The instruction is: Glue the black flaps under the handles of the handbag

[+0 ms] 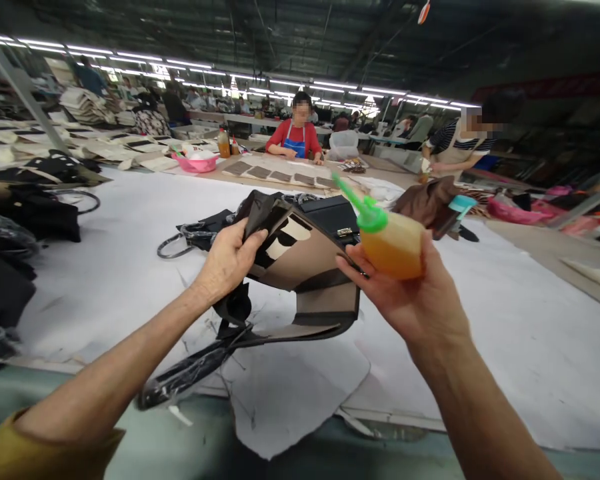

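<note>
My left hand (229,261) grips the upper edge of a dark leather bag piece (305,267), holding it up above the white-covered table (130,253). The piece shows a brown inner face, and a black wrapped strap (190,373) hangs from it toward the table's near edge. My right hand (405,293) is closed around a squeeze bottle of amber glue (393,245) with a green nozzle pointing up and left. The bottle sits just right of the bag piece, its nozzle tip above the piece's top edge.
More black bag parts and handles (190,235) lie behind the held piece. Dark bags (25,213) pile up at the left. A brown bag (430,200) is at the right. A loose white sheet (290,393) overhangs the near edge. Other people sit at far tables (296,137).
</note>
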A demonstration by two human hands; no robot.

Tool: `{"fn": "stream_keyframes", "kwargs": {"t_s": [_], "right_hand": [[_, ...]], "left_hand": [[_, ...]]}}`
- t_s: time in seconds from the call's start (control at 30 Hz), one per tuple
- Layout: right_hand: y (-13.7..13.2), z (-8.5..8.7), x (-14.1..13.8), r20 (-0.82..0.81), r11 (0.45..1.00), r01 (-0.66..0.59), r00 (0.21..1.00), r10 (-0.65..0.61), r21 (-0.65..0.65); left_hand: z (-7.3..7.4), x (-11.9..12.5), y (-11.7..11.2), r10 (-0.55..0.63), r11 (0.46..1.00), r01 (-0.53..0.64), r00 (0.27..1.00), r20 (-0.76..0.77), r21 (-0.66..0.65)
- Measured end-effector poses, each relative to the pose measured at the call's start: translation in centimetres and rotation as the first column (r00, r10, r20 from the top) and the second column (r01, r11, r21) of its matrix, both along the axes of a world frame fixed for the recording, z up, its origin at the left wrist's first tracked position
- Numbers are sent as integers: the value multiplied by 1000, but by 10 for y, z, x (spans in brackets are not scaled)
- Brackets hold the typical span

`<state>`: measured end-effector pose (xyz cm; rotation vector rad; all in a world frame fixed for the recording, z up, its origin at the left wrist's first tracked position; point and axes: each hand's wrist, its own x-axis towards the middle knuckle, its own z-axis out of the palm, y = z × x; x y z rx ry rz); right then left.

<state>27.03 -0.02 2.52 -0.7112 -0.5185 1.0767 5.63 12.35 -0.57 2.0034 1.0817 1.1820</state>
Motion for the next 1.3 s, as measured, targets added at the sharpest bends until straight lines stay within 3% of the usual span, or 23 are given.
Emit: {"fn": "stream_keyframes", "kwargs": {"t_s": [0.1,0.2,0.37,0.43,0.6,0.7,0.8,0.9,1.03,1.2,1.3], "right_hand": [[-18,19,0,-98,999,-20,995,17,-29],[-37,25,-3,-161,996,-51,986,39,-69],[-64,3,-8,-229,954,-287,938,261,-87],[-74,-8,-7,-235,948,-295,936,262,-119],[-95,-21,6,-147,951,-47,989,2,-304],[-101,-21,19,-23,912,115,991,-135,-394],[-105,-23,33,195,905,212,970,-148,-370],[-109,-24,45,475,933,228,877,-72,-278],[-114,-17,61,751,947,260,659,-34,-186],[-116,-3,71,929,904,405,370,-27,-135],[-112,3,61,942,878,460,335,-35,-131]], "left_hand": [[24,-6,0,-137,982,141,990,36,-126],[42,-11,2,-333,897,331,942,44,-294],[52,-15,5,-524,784,448,849,-71,-430],[50,-14,6,-600,744,490,789,-131,-455],[43,-4,6,-745,649,563,606,-279,-512],[37,3,7,-761,642,537,534,-370,-546],[30,9,8,-768,636,502,486,-417,-586],[28,13,8,-781,622,498,453,-430,-604],[34,19,9,-780,625,477,420,-465,-618],[40,26,12,-790,613,435,370,-489,-660],[36,25,13,-777,628,402,378,-504,-667]]}}
